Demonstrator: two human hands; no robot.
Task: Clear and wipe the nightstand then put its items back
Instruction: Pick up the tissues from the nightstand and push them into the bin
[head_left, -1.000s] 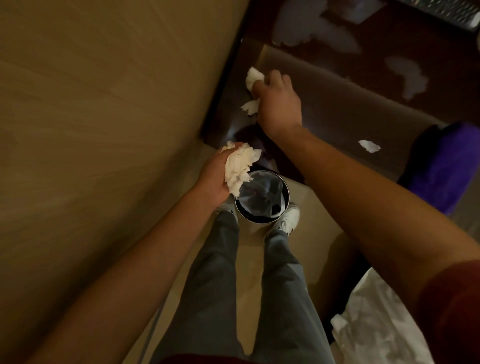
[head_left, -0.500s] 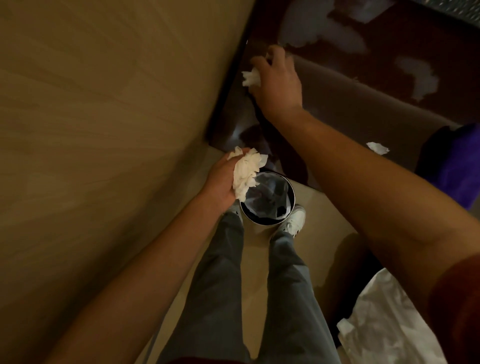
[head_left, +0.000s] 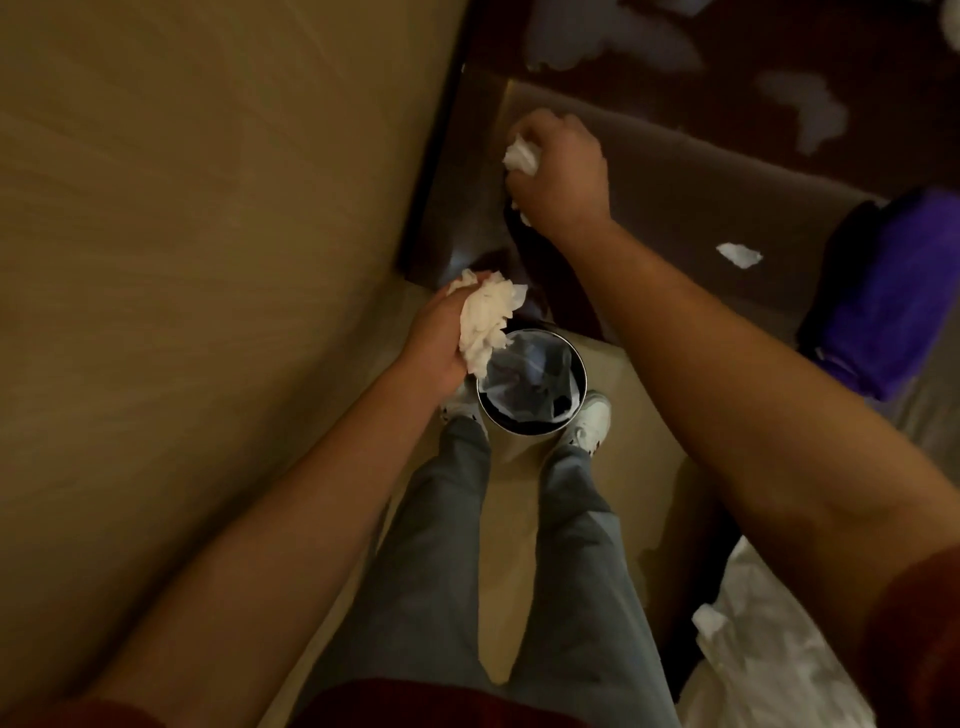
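Nightstand (head_left: 649, 171) at upper right, dark glossy top, set against tan wall panel (head_left: 208, 234) on the left. Right hand (head_left: 558, 174) over the top's left part, fingers curled round small white tissue scrap (head_left: 521, 157), fist pressed down near the surface. Left hand (head_left: 441, 340) lower, just off the nightstand's front corner, gripping larger crumpled tissue wad (head_left: 485, 322) that bulges out past the fingers. Round wastebasket (head_left: 530, 387) directly below that wad, on the floor between two white shoes (head_left: 592, 415), dark liner inside with some pale crumpled contents. One more tissue bit (head_left: 738, 254) lying loose on the nightstand top, well apart from the right hand, toward folded purple cloth (head_left: 898, 296) at the right edge. Pale blurred patches on the dark surface behind the nightstand, too smeared to identify. Grey trousers (head_left: 467, 571) filling the lower middle, red sleeves at both lower corners, white bedding (head_left: 769, 665) at lower right.
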